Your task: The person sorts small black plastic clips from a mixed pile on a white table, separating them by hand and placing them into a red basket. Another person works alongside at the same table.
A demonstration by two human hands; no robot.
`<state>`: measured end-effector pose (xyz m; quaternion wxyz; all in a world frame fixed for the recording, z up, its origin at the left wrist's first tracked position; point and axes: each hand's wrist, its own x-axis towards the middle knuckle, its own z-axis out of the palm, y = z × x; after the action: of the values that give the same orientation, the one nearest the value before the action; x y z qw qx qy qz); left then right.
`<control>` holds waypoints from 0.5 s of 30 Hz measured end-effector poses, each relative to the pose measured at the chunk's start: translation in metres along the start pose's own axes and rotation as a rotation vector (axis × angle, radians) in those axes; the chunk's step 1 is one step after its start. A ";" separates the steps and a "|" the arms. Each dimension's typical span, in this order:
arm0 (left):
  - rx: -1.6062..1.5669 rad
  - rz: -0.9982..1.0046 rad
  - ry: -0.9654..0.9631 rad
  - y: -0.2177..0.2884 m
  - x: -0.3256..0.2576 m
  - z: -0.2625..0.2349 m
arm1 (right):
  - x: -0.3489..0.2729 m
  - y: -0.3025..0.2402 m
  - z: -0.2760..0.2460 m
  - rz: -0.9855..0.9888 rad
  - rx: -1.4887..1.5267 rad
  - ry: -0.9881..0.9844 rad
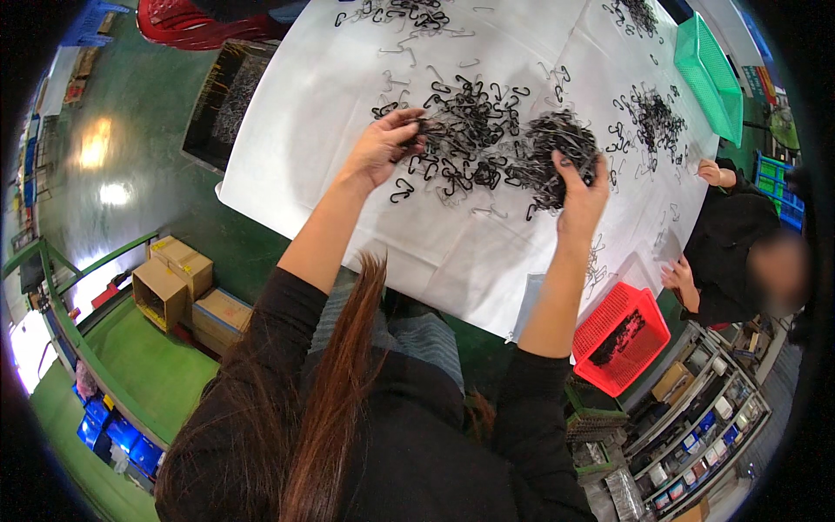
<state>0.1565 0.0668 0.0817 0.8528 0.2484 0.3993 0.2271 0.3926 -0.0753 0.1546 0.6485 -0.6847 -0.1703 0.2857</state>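
A loose heap of small black metal hooks [470, 122] is spread over the white table cover in front of me. My left hand [376, 150] is at the heap's left edge, fingers curled round a few dark hooks; the fingertips are partly hidden. To the right, my right hand [581, 193] grips a thick tangled clump of hooks [559, 139], with the thumb on its near side. That clump is over the right end of the heap, and I cannot tell whether it touches the table.
More hook piles lie at the right [654, 122] and far side of the white table [417, 248]. A red basket [622, 339] holding dark pieces is at the near right corner, a green basket [706, 74] at the far right. Another person [731, 217] works at the right edge.
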 end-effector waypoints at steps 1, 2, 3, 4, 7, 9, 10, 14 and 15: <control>-0.028 0.000 -0.033 -0.002 0.001 0.007 | 0.002 0.011 0.004 -0.004 -0.056 -0.008; -0.052 -0.014 -0.051 -0.005 0.004 0.013 | 0.003 0.022 0.010 0.016 -0.084 0.011; -0.099 0.004 -0.122 -0.009 0.006 0.015 | 0.003 0.030 0.015 0.079 -0.132 0.063; -0.082 0.020 -0.091 -0.010 0.010 0.014 | 0.003 0.033 0.016 0.067 -0.176 0.055; 0.207 0.117 0.095 -0.015 0.016 -0.007 | -0.002 0.026 0.015 0.079 -0.114 0.028; 0.765 0.299 0.222 -0.014 0.014 -0.030 | -0.004 0.007 0.007 -0.015 -0.099 -0.030; 1.040 0.329 0.303 -0.013 0.011 -0.041 | -0.004 -0.004 0.003 -0.062 -0.144 -0.009; 1.680 0.183 0.500 -0.024 0.016 -0.047 | 0.011 -0.030 -0.016 -0.264 -0.248 -0.016; 1.715 0.262 0.492 -0.029 0.018 -0.043 | 0.019 -0.029 -0.020 -0.273 -0.329 0.006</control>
<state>0.1379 0.0652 0.0298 0.2326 0.7871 0.5712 -0.0065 0.4237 -0.0762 0.1798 0.5614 -0.7526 -0.3039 0.1614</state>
